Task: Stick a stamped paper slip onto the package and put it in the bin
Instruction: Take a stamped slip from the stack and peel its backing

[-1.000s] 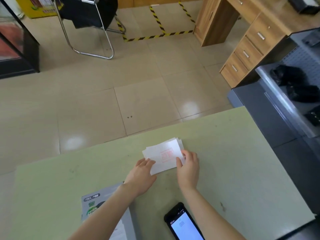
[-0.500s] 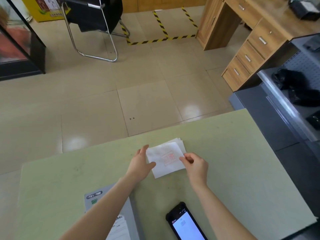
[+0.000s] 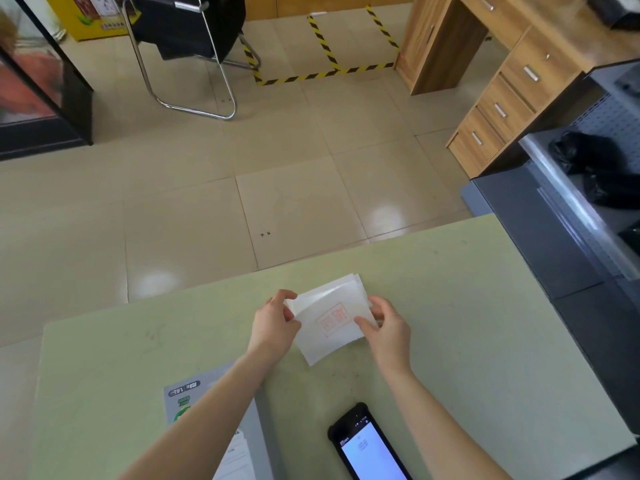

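Observation:
A white paper slip (image 3: 330, 329) with a red rectangular stamp is lifted off a small stack of white slips (image 3: 349, 284) on the green table (image 3: 485, 323). My left hand (image 3: 275, 327) pinches the slip's left edge. My right hand (image 3: 386, 327) pinches its right edge, thumb on top beside the stamp. A grey package (image 3: 194, 403) with a green logo and a white label lies at the table's near left, partly hidden under my left forearm.
A black handheld phone (image 3: 370, 445) with a lit screen lies near the front edge. A grey metal shelf (image 3: 568, 209) holding black bags stands to the right. Beyond the table are tiled floor, a chair (image 3: 187, 57) and a wooden desk (image 3: 502, 81).
Both hands went from pressing on the stack to pinching the top stamped slip, which has come up off the stack and sits nearer to me.

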